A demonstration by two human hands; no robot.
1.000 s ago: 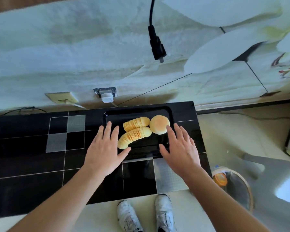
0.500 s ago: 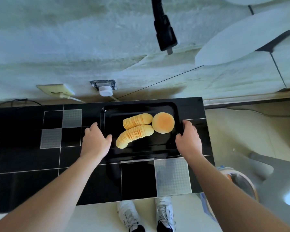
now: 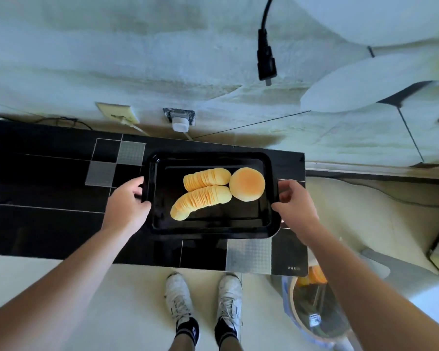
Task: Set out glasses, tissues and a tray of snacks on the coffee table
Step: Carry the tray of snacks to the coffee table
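Left hand (image 3: 127,203): fingertips hidden under tray (image 3: 213,230) left rim | right hand (image 3: 295,206): fingertips hidden under right rim | forearms cut off at bottom corners | table (image 3: 48,224): left end cut off, small print at near right corner illegible

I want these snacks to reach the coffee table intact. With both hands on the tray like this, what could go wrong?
1. The chips and bun lie loose on the glossy tray; any tilt could slide them off over its low rim.
2. The left hand and right hand grip only the short edges, so uneven lifting may tip it.
3. The bin stands by the right foot, a possible trip when turning.
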